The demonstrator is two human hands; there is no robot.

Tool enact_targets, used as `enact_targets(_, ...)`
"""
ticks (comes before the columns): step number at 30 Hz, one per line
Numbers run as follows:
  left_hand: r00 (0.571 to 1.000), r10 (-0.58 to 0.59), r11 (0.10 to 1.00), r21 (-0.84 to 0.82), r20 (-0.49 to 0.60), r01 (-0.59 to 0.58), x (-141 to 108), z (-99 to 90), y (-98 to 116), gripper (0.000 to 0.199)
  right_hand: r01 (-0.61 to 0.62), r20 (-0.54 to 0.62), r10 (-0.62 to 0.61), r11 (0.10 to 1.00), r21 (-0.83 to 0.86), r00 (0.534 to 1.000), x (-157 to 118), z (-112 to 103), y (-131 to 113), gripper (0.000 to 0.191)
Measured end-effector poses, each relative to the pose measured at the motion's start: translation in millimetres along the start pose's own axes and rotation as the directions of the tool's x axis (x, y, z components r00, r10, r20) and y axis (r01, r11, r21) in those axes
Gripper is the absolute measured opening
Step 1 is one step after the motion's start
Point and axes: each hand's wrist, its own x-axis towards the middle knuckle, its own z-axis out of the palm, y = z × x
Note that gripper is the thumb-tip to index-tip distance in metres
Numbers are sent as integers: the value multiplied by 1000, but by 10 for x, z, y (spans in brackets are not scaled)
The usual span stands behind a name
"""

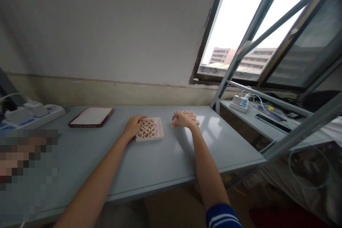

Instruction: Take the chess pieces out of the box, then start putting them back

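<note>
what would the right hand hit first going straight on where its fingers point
Probably the box, to the left of the right hand. The fingers also curl down, and their height is unclear, so the table might come first.

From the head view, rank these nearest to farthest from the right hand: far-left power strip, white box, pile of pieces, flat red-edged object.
From the right hand:
1. Pile of pieces, right at the hand, partly hidden by it.
2. White box, to its left.
3. Flat red-edged object, farther left, past the box.
4. Power strip, at far left.
</note>
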Motion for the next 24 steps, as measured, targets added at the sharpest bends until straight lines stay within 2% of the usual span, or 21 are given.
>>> enact_targets(3,1000,-5,1000,17,-2,5,-1,-2,9,36,-94,-43,94,995,-10,995,-40,-28,105,21)
enact_targets(6,1000,-6,1000,20,-13,6,-4,4,8,37,-217,-134,211,975,-37,968,-82,-105,173,15)
enact_targets(8,1000,-4,1000,13,-19,5,-6,9,5,37,-237,-192,227,971,-30,955,-76,-143,144,8)
enact_targets(10,1000,-3,1000,7,-23,3,-7,13,2,36,-151,-261,151,988,20,953,-40,-144,45,4)
enact_targets(13,1000,-17,1000,-6,-23,17,-4,18,-6,36,109,-347,-70,990,94,935,22,-76,-162,9)
enact_targets(16,999,-32,999,-40,-8,32,9,21,-21,35,271,-275,-232,956,110,933,46,28,-322,14)
enact_targets(20,998,-54,992,-113,13,55,22,19,-38,35,261,-226,-243,964,51,943,30,155,-458,16)
enact_targets(24,995,-65,956,-282,82,86,1,9,-24,37,247,-198,-279,954,-170,940,-3,234,-621,25)
